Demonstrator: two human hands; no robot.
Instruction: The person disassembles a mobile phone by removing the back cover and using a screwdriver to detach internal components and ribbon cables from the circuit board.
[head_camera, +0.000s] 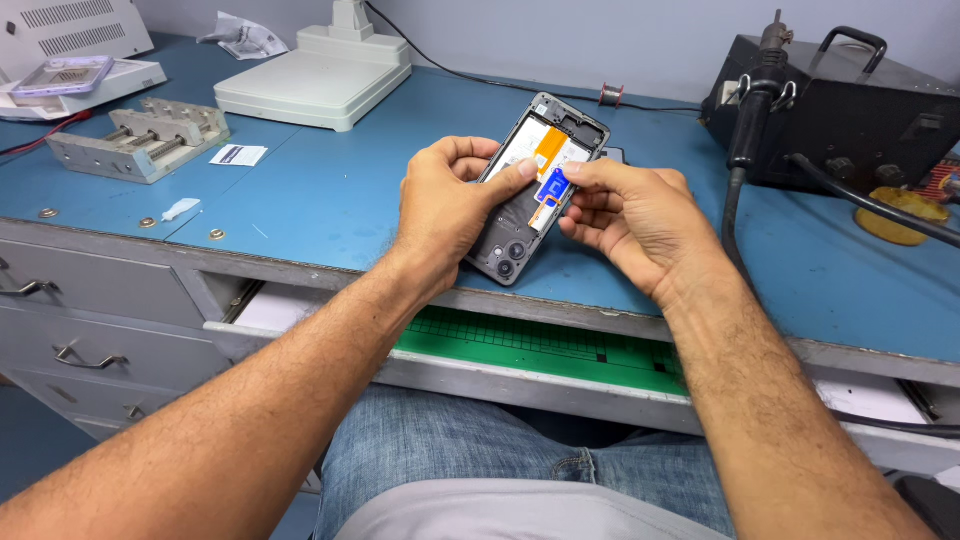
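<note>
Head view shows my left hand (445, 205) gripping the opened phone (540, 190) above the bench's near edge while my right hand (630, 215) pinches a blue card (553, 186) at its three o'clock side, prying; steady leverage seems needed next.

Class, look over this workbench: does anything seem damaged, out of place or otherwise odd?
The phone held between the left hand and right hand has no back cover, so its orange and white inner parts lie bare. Below the bench edge, a drawer with a green mat stands open. Nothing looks spilled.
</note>
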